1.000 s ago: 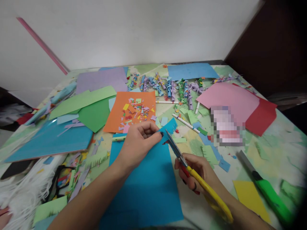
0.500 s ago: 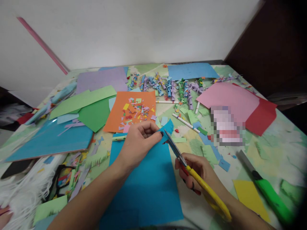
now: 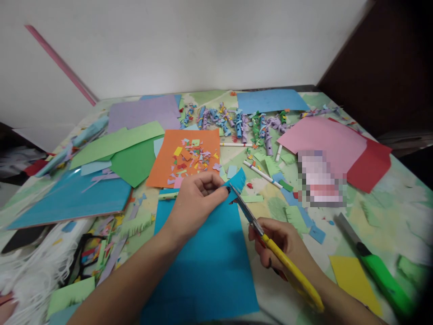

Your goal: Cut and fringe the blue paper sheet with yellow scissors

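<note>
My left hand (image 3: 199, 198) pinches a small piece of blue paper (image 3: 239, 180) whose far edge is cut into a fringe. My right hand (image 3: 279, 246) is closed around the yellow handle of a pair of scissors (image 3: 248, 214). The scissor tips meet the blue piece close to my left thumb, with the blades nearly together. Below both hands lies a large blue sheet (image 3: 206, 262) on the table. An orange sheet (image 3: 158, 164) strewn with small paper scraps is just beyond my left hand.
Several rolled paper tubes (image 3: 238, 124) line the back. Right of my hand lie a green-handled cutter knife (image 3: 379, 271), a yellow paper (image 3: 355, 280) and a blurred-out rectangular object (image 3: 320, 178). At left are white string (image 3: 37, 266), black-framed glasses (image 3: 79, 257) and a green sheet (image 3: 135, 158).
The scissors' handle and my right fingers have shifted slightly, and the blades look closer together on the blue paper. My left hand stays in place.
</note>
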The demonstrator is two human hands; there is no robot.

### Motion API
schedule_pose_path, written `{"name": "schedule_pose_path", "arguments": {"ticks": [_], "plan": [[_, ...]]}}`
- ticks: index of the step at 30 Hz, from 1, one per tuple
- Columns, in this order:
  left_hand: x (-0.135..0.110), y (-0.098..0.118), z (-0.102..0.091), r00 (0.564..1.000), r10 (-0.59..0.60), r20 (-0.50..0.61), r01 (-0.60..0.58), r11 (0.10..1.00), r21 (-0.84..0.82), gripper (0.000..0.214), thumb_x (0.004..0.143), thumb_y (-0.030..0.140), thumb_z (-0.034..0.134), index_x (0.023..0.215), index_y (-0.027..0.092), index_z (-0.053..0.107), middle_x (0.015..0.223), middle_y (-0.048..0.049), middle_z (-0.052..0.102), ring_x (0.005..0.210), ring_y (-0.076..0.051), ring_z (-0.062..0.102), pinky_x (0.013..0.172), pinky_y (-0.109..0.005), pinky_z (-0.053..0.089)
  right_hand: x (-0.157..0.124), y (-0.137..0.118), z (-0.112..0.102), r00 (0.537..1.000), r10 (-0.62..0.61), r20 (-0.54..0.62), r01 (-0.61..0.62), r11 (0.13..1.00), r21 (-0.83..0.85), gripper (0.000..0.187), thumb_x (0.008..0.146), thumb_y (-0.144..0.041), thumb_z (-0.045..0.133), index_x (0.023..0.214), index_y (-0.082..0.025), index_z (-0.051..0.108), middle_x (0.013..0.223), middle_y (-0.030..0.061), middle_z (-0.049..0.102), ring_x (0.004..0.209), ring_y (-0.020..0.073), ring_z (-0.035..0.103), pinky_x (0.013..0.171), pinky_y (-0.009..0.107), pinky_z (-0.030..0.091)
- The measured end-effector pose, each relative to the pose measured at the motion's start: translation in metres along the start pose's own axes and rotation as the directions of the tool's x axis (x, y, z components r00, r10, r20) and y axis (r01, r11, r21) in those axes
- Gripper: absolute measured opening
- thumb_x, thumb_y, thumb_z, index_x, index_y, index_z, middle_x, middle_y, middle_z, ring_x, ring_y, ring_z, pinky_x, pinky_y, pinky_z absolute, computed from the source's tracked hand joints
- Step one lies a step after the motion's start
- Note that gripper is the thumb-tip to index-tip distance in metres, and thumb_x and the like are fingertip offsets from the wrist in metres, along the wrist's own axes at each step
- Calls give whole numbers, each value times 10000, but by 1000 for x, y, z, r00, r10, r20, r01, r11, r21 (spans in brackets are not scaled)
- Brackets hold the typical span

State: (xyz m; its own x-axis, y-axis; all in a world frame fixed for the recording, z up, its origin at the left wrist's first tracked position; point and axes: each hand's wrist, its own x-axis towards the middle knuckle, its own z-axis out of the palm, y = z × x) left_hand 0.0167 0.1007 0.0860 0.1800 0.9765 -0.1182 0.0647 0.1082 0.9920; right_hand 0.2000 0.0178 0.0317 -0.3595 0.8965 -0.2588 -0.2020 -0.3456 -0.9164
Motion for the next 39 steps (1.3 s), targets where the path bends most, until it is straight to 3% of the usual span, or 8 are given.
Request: {"name": "schedule_pose_path", "arguments": {"ticks": [6,10,13,19,35,39], "plan": [[1,-1,2,1000,9,-3,-9,1000,-24,119,635,203,651,573,152,563,533,42,504,502,-67,429,465,-194,306,2,0,0,1000,-19,-7,19,1000,3,453,591,-450,875,747,-159,567,491,-62,513,407,37,361,365,138,300],[0,-1,2,1000,-7,12,7,999,-40,104,652,218,651,606,152,586,549,33,535,507,-75,449,472,-203,323,0,0,0,1000,-28,-14,29,1000,8,429,625,-450,859,747,-159,569,499,-74,459,403,34,329,353,138,271],[-1,-2,2,1000,-6,21,7,999,-48,96,655,218,654,617,149,599,567,24,556,525,-81,468,486,-205,337,-1,1,-1,999,-34,7,34,999,34,459,646,-518,830,788,-161,578,531,-74,443,394,26,287,327,133,244],[1,-3,2,1000,17,18,-16,999,-40,82,646,191,645,598,150,594,539,40,533,504,-67,444,472,-194,322,0,2,-4,994,-75,76,74,997,8,586,642,-692,736,794,-149,576,595,-31,491,433,35,345,361,139,275],[0,-3,2,1000,5,0,-5,1000,-14,78,629,187,636,587,154,579,536,41,529,505,-71,449,474,-195,329,0,1,-2,999,-11,40,9,999,40,400,660,-441,835,783,-166,573,539,-69,450,408,33,270,306,111,271],[0,-2,2,1000,5,-4,-5,1000,-22,82,625,183,639,579,154,578,534,42,525,509,-70,447,478,-192,329,-1,-1,0,1000,-10,20,10,999,36,471,622,-515,844,762,-159,567,535,-74,444,398,21,246,296,104,271]]}}
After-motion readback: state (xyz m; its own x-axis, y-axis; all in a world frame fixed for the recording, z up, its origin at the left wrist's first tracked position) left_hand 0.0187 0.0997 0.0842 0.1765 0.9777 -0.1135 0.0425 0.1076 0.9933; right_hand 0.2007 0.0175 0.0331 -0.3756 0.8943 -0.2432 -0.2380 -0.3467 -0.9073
